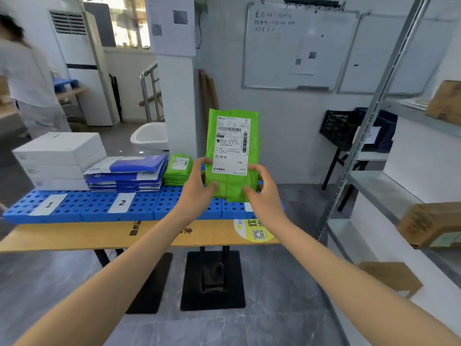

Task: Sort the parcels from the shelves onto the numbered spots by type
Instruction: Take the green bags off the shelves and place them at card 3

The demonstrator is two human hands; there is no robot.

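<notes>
I hold a green mailer bag [233,136] upright with its white shipping label facing me, above the right part of the blue perforated mat [144,207]. My left hand [198,189] grips its lower left edge and my right hand [263,193] grips its lower right edge. On the mat, white boxes [59,158] are stacked behind the card marked 1 [49,204]. Blue-and-white mailers [127,174] are piled behind the card marked 2 [122,203]. A stack of green mailers [178,168] lies just left of the held bag.
The mat lies on a yellow-topped table [99,236] with black pedestal legs. A metal shelf rack [389,181] on the right carries brown cardboard boxes [431,224]. A person in white stands at far left. A black crate [339,128] sits behind.
</notes>
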